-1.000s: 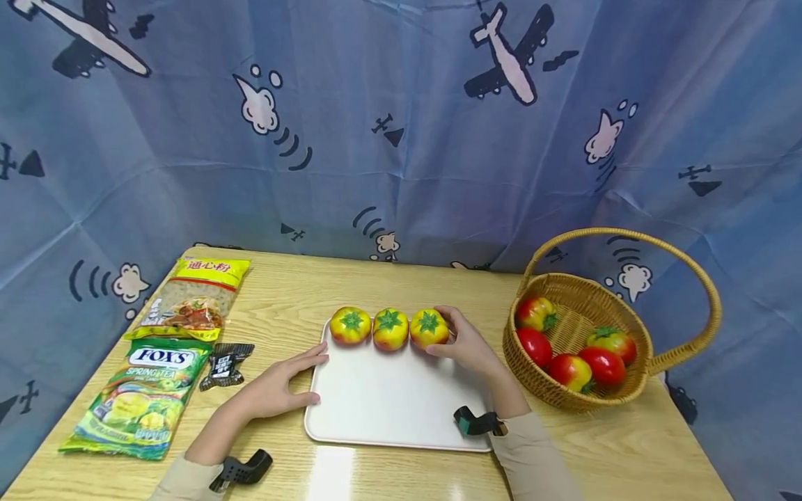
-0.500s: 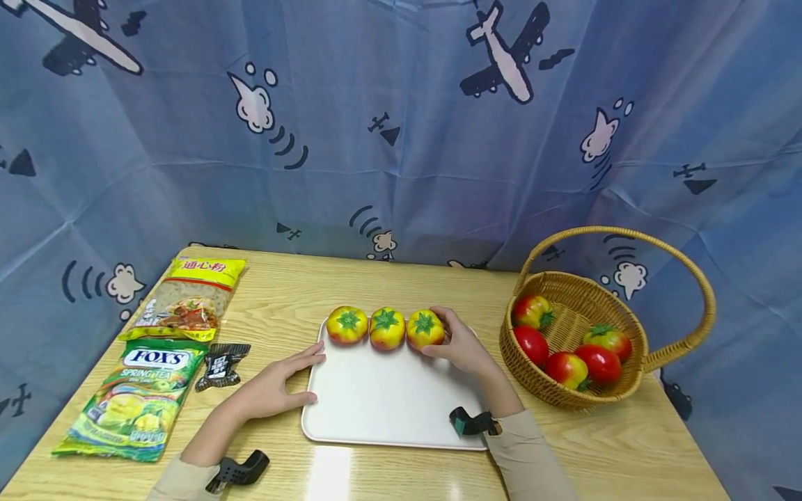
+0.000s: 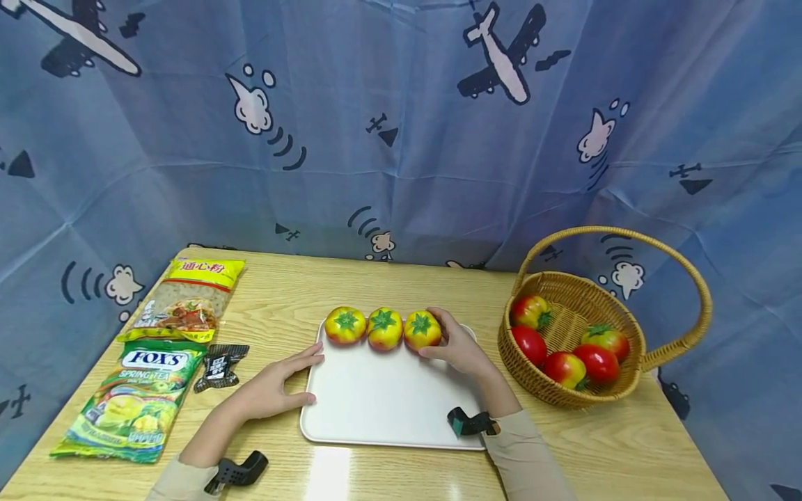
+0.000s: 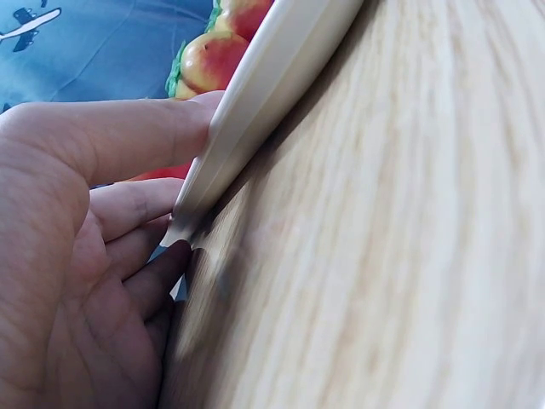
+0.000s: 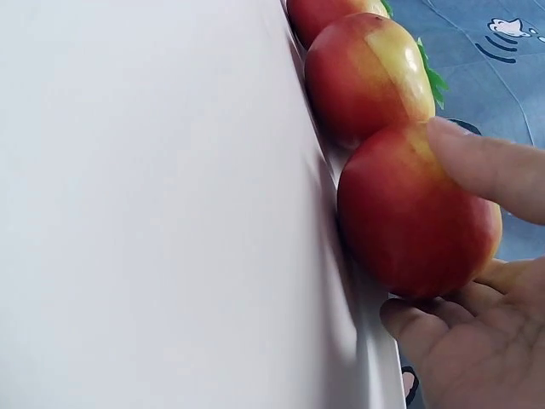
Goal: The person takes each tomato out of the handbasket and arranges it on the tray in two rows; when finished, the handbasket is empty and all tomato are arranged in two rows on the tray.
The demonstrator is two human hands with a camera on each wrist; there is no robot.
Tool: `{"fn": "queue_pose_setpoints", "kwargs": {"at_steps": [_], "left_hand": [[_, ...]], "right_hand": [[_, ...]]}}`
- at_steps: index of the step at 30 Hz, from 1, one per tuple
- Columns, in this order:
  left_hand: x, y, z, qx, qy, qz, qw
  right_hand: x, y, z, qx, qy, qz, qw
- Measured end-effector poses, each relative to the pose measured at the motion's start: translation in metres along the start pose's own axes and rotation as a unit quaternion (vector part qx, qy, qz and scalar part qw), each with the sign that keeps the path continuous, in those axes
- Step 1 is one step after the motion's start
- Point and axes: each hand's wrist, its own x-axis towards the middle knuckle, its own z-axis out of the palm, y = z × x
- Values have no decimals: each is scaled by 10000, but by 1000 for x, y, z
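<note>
Three yellow-and-red tomatoes with green leafy tops line the far edge of a white tray: a left one, a middle one and a right one. My right hand holds the right tomato, thumb on its near side and fingers round its outer side. In the right wrist view this tomato sits against the tray's raised rim, touching its neighbour. At the tray's left edge, my left hand rests with thumb and fingers spread. Its thumb tip touches the rim in the left wrist view.
A wicker basket with a tall handle stands at the right, holding several red and yellow tomatoes. On the left lie a pasta bag, a green candy bag and a small black packet. A blue curtain hangs behind the table.
The head view has shifted slightly, so everything appears a little further left. Both hands, the tray and the tomatoes keep their places relative to one another.
</note>
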Motion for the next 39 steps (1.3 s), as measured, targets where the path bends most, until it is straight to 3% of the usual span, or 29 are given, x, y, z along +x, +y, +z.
{"fn": "queue_pose_setpoints", "kwargs": {"at_steps": [16, 25, 34, 39], "left_hand": [[-2, -2, -1, -20, 33, -61, 10000], [-2, -1, -2, -21, 70, -76, 9999], [0, 0, -2, -37, 33, -47, 10000], [0, 0, -1, -40, 31, -54, 10000]], "right_hand": [[-2, -7, -8, 70, 76, 146, 9998], [-16, -27, -29, 118, 243, -215, 9994], [-36, -41, -49, -230, 509, -533, 9970], [-48, -48, -72, -440, 639, -585, 9953]]}}
